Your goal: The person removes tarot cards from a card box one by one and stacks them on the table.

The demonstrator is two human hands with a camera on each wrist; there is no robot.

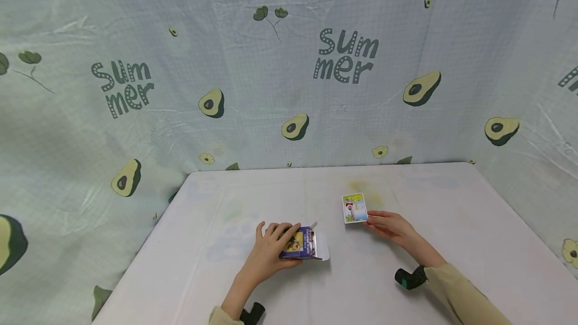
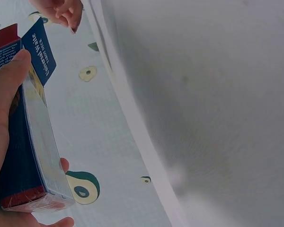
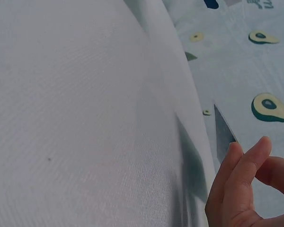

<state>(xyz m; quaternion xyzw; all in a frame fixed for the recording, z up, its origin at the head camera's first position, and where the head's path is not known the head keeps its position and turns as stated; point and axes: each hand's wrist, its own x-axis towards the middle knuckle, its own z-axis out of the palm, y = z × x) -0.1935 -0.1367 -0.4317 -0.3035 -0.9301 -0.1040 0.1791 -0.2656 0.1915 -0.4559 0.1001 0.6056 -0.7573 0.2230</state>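
Note:
My left hand (image 1: 267,254) grips a blue tarot card box (image 1: 305,246) above the table, left of centre. The box's end flap is open and points right. In the left wrist view, the thumb lies along the tarot card box (image 2: 19,146), close to the lettered flap "Universal Waite Tarot Deck". To the right, my right hand (image 1: 394,228) pinches a colourful picture card (image 1: 354,208) by its lower right edge, apart from the box. Seen from the right wrist, the card (image 3: 222,130) looks thin and is held between fingertips and thumb. What lies inside the box cannot be made out clearly.
A white-covered table (image 1: 226,199) spreads under both hands. Behind it hangs a pale curtain (image 1: 253,74) printed with avocados and the word "summer", which also runs along both sides. A dark wrist camera (image 1: 410,278) sits on the right wrist, another (image 1: 253,313) on the left.

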